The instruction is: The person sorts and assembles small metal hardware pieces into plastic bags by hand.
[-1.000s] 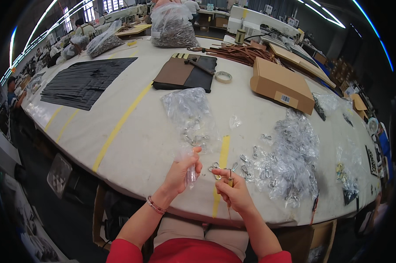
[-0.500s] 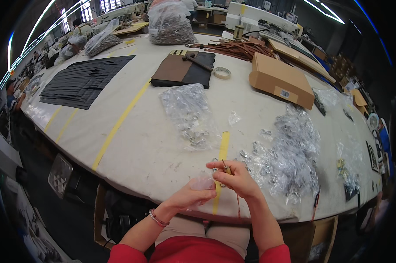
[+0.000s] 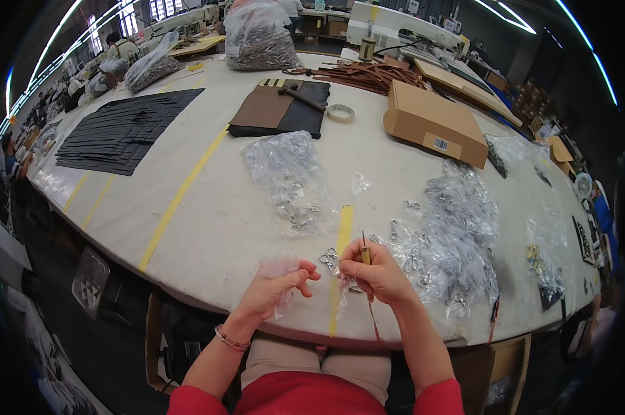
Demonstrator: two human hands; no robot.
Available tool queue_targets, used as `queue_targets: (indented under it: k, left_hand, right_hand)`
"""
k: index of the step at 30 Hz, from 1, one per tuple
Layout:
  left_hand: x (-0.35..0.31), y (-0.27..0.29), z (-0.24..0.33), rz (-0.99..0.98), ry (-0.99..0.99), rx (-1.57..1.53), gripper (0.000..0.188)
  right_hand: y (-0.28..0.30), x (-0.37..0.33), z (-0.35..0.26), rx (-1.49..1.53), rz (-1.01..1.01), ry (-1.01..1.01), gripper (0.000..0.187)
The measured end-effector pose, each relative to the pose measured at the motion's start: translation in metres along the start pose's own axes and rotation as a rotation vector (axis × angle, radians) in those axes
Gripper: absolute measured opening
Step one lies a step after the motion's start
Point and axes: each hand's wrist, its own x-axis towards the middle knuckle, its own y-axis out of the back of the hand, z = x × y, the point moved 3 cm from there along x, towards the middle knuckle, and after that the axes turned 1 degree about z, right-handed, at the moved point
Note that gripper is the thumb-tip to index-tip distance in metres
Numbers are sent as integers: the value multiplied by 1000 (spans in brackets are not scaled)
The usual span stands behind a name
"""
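Note:
My left hand [image 3: 274, 285] is curled loosely around crumpled clear plastic [image 3: 283, 304], which shows above and below its fingers. My right hand [image 3: 380, 277] grips a thin pointed tool with a yellowish handle [image 3: 366, 256], its metal spike pointing up. A scrap of clear plastic [image 3: 343, 280] also hangs at the right fingertips. Below that hand, a narrow brown strip [image 3: 373, 319] dangles toward the table edge. Small silver metal clasps [image 3: 328, 259] lie on the table between the two hands. Part of what the right fingers enclose is hidden.
A large heap of plastic-wrapped metal clasps [image 3: 461, 232] lies to the right, a bag of clasps [image 3: 285, 176] ahead. Farther off are a cardboard box [image 3: 433, 124], a tape roll [image 3: 340, 113], a hammer [image 3: 302, 97] on leather pieces, and black strips [image 3: 126, 128]. Yellow tape [image 3: 188, 194] marks the white table.
My hands have moved apart, the left going left with its plastic. The right hand has turned so the tool stands more upright, and loose clasps now show between the hands.

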Motion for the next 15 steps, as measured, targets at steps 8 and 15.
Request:
queue_targets:
  k: [8,15]
  left_hand:
    - [-2,-10,-18,-41,105,119,8]
    - [-10,23,-11,264,-97,-200,5]
  right_hand:
    - [-15,7,1,-507,157,222,9]
    - [-2,-14,20,-1366,78,146,17]
